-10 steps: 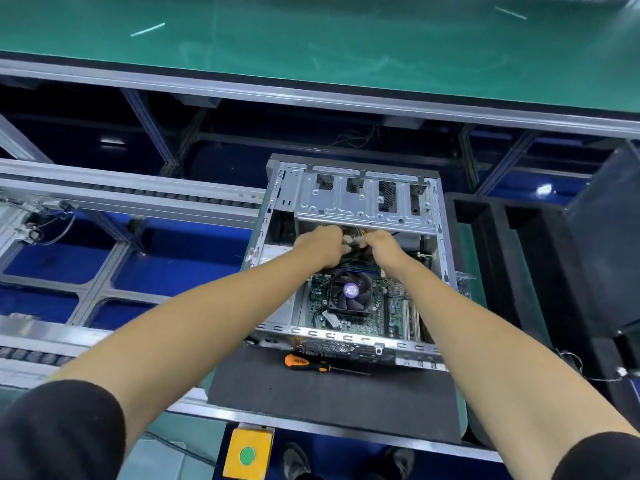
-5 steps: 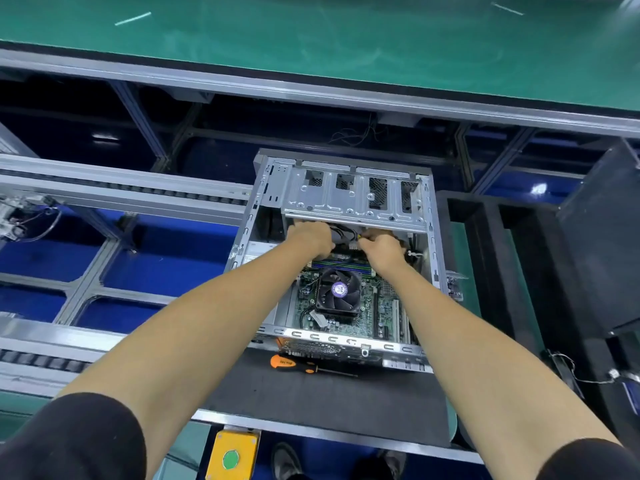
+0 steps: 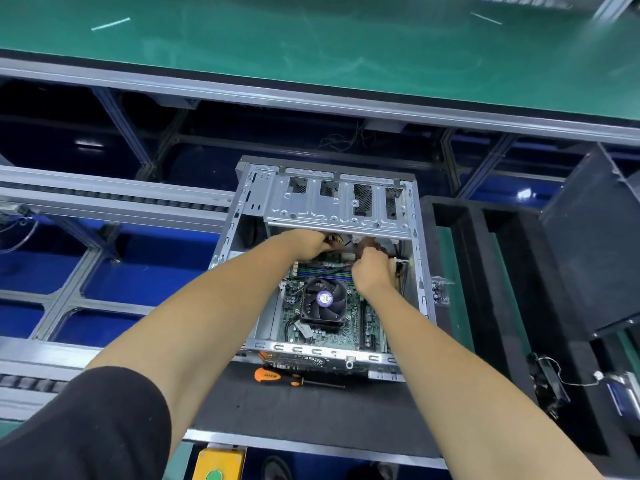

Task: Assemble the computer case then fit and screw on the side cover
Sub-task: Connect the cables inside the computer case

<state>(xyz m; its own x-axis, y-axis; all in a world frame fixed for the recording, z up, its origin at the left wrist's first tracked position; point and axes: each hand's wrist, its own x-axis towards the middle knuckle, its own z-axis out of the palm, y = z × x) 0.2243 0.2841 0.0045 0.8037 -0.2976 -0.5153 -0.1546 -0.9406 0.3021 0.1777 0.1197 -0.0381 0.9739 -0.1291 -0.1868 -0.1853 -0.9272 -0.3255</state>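
An electronics assembly line: grey roller conveyor rails (image 3: 114,199) left of the fingers (green anti-static mat (image 3: 311,39) beyond).

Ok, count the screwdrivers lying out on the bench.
1. An orange-handled screwdriver lies on the black mat, just in front of the near edge of the open computer case. Others may be hidden behind the arms or case.

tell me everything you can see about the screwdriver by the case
The screwdriver lies flat on the dark mat, just in front of the open computer case's near edge and roughly parallel to it. Its handle is orange with black sections and looks like plastic or rubber; a thin dark shaft points toward the right. The tip is too small to make out. Neither hand touches it: both are inside the case.
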